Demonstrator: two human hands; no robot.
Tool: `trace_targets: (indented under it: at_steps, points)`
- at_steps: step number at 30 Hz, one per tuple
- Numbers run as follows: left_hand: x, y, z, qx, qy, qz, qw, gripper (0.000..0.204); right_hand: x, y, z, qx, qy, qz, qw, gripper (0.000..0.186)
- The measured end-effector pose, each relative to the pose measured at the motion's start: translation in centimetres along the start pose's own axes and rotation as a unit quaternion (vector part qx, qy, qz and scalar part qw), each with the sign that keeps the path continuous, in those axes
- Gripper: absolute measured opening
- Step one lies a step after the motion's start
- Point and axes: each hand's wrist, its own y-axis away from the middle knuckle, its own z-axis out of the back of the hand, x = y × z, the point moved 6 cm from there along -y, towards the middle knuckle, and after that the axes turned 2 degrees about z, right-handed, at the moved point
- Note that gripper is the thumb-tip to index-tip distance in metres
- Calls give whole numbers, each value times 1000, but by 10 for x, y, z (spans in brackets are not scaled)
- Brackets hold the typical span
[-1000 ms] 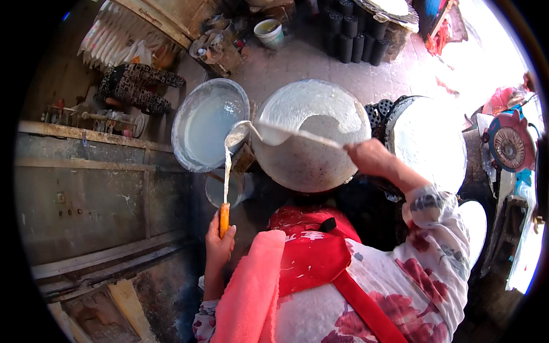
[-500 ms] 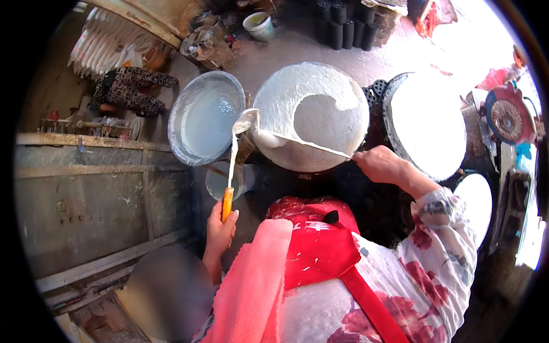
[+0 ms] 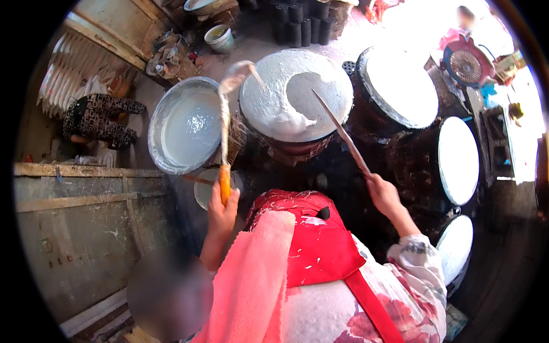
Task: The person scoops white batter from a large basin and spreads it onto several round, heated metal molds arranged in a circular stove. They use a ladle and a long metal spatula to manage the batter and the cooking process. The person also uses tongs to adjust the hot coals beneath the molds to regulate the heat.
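Note:
Closed round the orange handle of a ladle [image 3: 225,137], my left hand [image 3: 221,210] is left of centre. The batter-smeared bowl of the ladle is blurred, raised between the basin and the griddle's left edge. My right hand [image 3: 384,191] grips a long, narrow, flat stick [image 3: 345,135], whose tip reaches over the griddle. White batter [image 3: 265,83] coats much of the round griddle [image 3: 321,96], leaving a grey bare patch right of its middle. To the left sits a large basin [image 3: 154,136] of thin white batter [image 3: 191,126].
More round griddles with white tops [image 3: 398,86] curve along the right. A fan [image 3: 466,62] stands at the far right. A bucket [image 3: 219,39] and black cylinders [image 3: 303,26] are at the back. At left, a person in patterned clothing [image 3: 103,117] bends behind a wooden partition [image 3: 86,217].
The right hand's stick has left the griddle's near-left edge and now points over its right side. The ladle has swung upward. Batter now lies in a streak across the griddle's near side.

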Motion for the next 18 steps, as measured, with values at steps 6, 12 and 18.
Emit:
trace_targets:
  at_steps: [6,12,18]
  points:
    - [7,-37,-2,83,218,95,968,41,112,-46,-112,34,-56,21,998,28]
    - [11,-27,13,114,305,104,940,33,50,-19,-85,-4,-301,-195,933,29]
    - [8,-18,6,134,354,134,916,30,91,-15,-96,26,-6,-38,999,29]
